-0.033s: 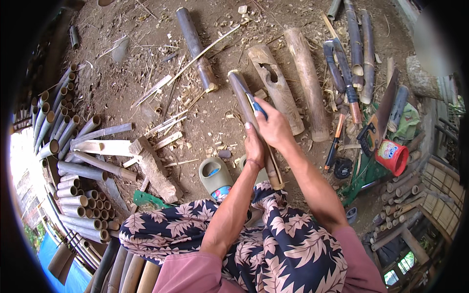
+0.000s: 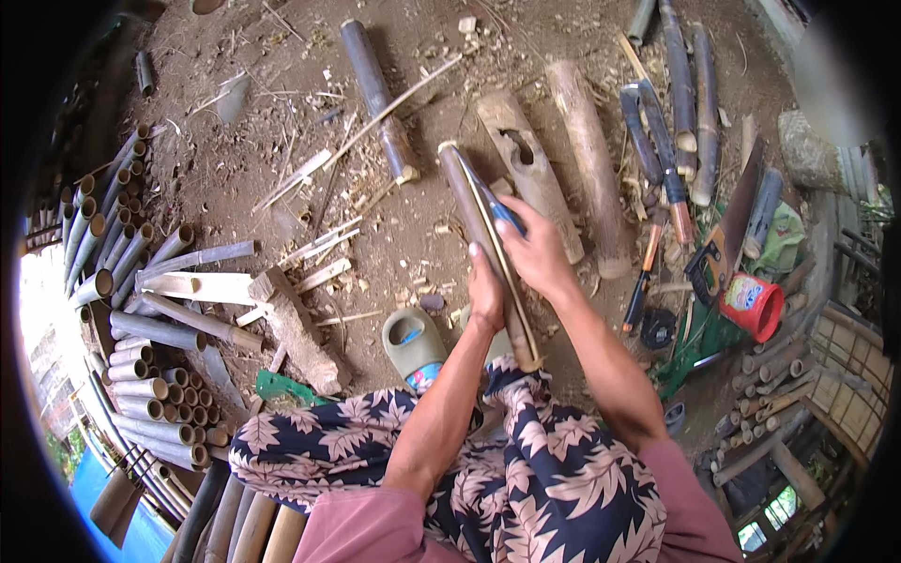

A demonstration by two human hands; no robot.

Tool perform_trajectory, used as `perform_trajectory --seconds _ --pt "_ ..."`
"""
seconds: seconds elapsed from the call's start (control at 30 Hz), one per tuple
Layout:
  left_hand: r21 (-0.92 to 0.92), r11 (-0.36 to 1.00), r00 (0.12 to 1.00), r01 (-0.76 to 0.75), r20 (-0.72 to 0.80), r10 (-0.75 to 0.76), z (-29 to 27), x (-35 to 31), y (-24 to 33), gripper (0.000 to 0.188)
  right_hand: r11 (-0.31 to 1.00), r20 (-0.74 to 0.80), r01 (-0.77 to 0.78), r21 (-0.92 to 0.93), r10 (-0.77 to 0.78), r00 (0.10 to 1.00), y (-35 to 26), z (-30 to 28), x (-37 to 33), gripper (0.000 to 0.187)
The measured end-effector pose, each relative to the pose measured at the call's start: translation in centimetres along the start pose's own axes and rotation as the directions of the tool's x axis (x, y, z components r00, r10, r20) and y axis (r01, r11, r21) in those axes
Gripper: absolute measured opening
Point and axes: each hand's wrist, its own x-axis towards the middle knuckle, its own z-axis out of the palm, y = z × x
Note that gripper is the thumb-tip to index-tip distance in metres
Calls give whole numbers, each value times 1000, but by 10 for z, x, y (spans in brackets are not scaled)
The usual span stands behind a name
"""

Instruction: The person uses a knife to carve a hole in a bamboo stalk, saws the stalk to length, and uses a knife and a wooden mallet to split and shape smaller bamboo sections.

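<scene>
A brown bamboo tube (image 2: pixel 466 199) slants away from my lap, its near end by the patterned cloth over my legs. My left hand (image 2: pixel 486 293) is closed round its left side, about midway along. In my right hand (image 2: pixel 539 255) is a blue-handled knife (image 2: pixel 508 219), its narrow blade lying along the tube's right side and pointing to the far end. A pale strip or slit runs lengthwise down that side. Just beyond the right hand lies a thick bamboo piece with a ragged hole (image 2: pixel 523 155).
Thick bamboo (image 2: pixel 591 169) and a dark tube (image 2: pixel 375 94) lie on shaving-strewn soil. To the right are a handsaw (image 2: pixel 727 235), a machete (image 2: pixel 664 150), a tape measure (image 2: pixel 659 326) and a red tub (image 2: pixel 754 305). Cut tubes (image 2: pixel 150 385) are stacked left, near a wooden block (image 2: pixel 298 333).
The knife and my right hand have shifted slightly toward me and to the right along the tube. My left hand still holds the tube, slightly lower in view.
</scene>
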Motion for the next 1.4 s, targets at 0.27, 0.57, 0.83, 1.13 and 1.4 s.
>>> perform_trajectory --seconds 0.27,0.57,0.83,1.13,1.4 --pt "-129 977 978 170 140 -152 -8 -8 18 74 974 10 128 -186 -128 992 -48 -78 -138 44" --pt "-94 980 982 178 87 -170 -2 -4 13 78 964 108 -45 -264 76 991 -62 -90 -184 43" --pt "-24 992 992 122 24 -121 2 -1 8 86 971 36 -54 -233 64 997 -50 -71 -174 43" --pt "-40 994 994 104 22 -103 2 12 20 82 978 -29 -31 -208 26 999 -37 -49 -150 44" --pt "37 999 999 12 -49 -11 5 21 20 76 971 -70 -28 -236 12 997 -28 -25 -99 39"
